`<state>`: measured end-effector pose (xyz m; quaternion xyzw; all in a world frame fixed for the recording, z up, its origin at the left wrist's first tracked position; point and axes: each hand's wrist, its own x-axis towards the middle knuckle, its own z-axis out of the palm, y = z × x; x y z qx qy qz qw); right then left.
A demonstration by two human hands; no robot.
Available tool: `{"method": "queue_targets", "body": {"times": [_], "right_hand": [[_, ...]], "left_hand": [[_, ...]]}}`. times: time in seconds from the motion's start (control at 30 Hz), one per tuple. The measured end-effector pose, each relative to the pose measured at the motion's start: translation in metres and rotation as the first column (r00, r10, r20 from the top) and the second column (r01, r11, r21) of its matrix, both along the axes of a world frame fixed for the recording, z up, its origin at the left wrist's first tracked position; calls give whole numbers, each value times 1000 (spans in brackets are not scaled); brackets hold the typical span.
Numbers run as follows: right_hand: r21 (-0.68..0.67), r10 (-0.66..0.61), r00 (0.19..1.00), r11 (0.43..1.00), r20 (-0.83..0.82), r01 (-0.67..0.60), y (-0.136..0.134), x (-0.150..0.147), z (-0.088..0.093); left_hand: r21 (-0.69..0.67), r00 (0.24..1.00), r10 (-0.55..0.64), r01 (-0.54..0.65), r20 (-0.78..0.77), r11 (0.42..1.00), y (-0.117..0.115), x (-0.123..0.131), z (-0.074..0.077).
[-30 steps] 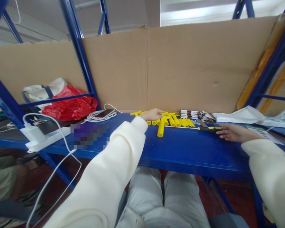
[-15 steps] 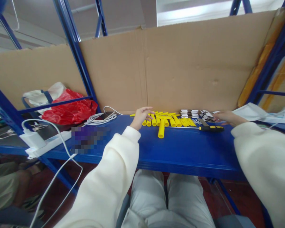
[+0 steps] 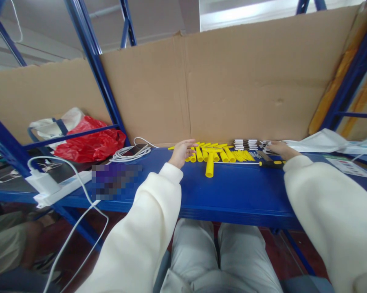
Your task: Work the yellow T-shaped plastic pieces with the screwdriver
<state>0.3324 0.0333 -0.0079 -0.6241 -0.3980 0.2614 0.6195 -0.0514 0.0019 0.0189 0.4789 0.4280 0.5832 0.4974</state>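
Toward the back of the desk (image 3: 232,195), the left hand (image 3: 180,154) is hanging with fingers loosely parted, beside a row of yellow handles (image 3: 223,156). In front of them, one T-shaped handle (image 3: 209,167) is lying with its long axis running front to back, its round end facing the person. Farther right, a screwdriver (image 3: 269,164) is lying crosswise, shaft pointing left. Behind its grip, the right hand (image 3: 279,149) is resting at some small pieces (image 3: 263,144); whether it is pinching any, I cannot tell.

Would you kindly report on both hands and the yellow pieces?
Left hand open beside yellow pieces. Right hand by white-and-dark items, grip unclear. Screwdriver handle partly behind right sleeve.
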Motion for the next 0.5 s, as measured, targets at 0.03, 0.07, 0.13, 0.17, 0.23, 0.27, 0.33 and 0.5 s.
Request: {"method": "queue_targets", "body": {"times": [0.03,0.07,0.13,0.17,0.23,0.27,0.33,0.5], "right_hand": [[-19,-64,998,998,23,64,-1,-2,0],[-32,-133,990,990,47,135,-3,-4,1],[7,-276,959,961,65,276,-7,-7,5],[52,-342,938,939,57,340,-10,-8,9],[195,-451,892,874,-9,444,-15,-12,18],[248,-474,879,847,-49,471,-18,-15,22],[327,-452,883,821,-127,468,-23,-24,31],[383,-275,923,849,-271,365,-23,-63,40]], "left_hand": [[-3,1000,-1,1,-13,1000,-1,1,0],[-10,1000,1,-2,-27,1000,-3,2,0],[-24,998,9,-10,-56,1000,-5,5,-1],[-26,997,13,-15,-73,1000,-7,6,-1],[-16,992,19,-22,-127,1000,-7,9,-3],[-7,985,28,-29,-168,1000,-5,11,-5],[17,954,62,-60,-294,998,-1,17,-12],[259,688,247,-88,-682,962,10,39,-25]]}}
